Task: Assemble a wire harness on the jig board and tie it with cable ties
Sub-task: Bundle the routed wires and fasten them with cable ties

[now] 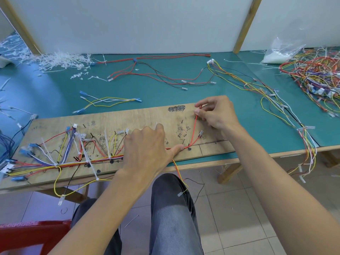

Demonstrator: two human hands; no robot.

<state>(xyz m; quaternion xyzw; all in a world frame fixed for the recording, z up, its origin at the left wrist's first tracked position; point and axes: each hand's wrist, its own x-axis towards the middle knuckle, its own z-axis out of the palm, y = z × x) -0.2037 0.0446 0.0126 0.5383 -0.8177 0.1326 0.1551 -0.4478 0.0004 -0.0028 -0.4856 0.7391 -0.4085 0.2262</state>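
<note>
Red wire [193, 131]: the tip sits at the far right of the jig board [147, 115]. From there the wire runs back toward you, leaning slightly left, to a bend beside your left thumb.
Right hand [219, 115]: your thumb and forefinger pinch the wire tip. The other fingers are loosely curled and hold nothing else.
Left hand [147, 146]: it lies flat over the harness trunk [73, 162] and presses it down without gripping anything.
Axis: it runs near to far, with your right hand at the free end and your left anchoring the root.
Next move: probably draw the tip away from you to seat it; I cannot tell which peg.
</note>
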